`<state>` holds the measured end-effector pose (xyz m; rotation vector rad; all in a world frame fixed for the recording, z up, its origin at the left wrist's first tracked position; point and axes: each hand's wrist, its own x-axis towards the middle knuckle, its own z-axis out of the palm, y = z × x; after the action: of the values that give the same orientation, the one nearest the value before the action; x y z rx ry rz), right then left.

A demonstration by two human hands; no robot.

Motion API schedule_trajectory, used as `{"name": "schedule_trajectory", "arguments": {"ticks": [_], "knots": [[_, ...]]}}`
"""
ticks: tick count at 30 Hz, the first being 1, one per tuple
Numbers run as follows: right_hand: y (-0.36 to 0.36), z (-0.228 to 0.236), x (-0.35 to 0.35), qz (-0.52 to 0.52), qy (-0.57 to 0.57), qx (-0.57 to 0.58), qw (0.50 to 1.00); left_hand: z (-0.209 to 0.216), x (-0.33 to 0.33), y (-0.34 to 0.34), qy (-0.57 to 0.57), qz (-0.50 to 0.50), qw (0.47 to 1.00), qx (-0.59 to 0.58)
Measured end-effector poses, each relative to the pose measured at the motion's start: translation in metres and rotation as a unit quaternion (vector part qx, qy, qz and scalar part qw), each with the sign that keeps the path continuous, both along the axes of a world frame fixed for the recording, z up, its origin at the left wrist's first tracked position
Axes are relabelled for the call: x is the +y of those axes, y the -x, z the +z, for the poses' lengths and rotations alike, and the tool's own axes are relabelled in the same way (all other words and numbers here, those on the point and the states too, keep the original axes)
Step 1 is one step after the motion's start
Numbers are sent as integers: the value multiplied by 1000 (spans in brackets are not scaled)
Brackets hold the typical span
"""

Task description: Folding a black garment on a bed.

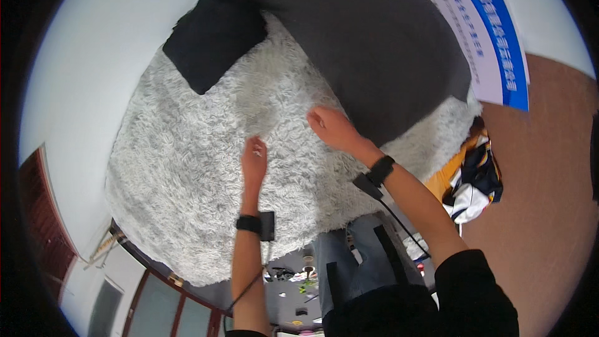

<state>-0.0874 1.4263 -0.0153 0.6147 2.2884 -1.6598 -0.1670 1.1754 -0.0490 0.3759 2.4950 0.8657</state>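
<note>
A shaggy grey-and-white blanket (187, 168) lies spread beneath both hands. Over its middle is my left hand (254, 159), its fingers curled closed; whether any of the pile is pinched in them cannot be made out. Farther forward and to the right, my right hand (336, 127) is also closed, near the edge of a smooth dark grey cloth (387, 43). What its fingers hold, if anything, is hidden. A square black cushion or folded cloth (215, 37) rests on the blanket at the far left.
Crumpled clothes (477, 171) in yellow, black and white lie on the brown floor (530, 212) at right. A blue-and-white printed board (493, 31) stands beside the dark cloth. Cables run from my wrist straps (379, 168). Small items (306, 274) lie near my legs.
</note>
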Motion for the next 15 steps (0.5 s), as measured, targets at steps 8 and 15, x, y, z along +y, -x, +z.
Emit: {"name": "schedule_trajectory", "arguments": {"ticks": [8,15], "knots": [[-250,24,-25,-26,15,-151,988,-8,-24,-292,-15,-133,953,-271],[-384,40,-67,-69,-45,-189,978,-16,-64,-401,35,-298,912,-280]]}}
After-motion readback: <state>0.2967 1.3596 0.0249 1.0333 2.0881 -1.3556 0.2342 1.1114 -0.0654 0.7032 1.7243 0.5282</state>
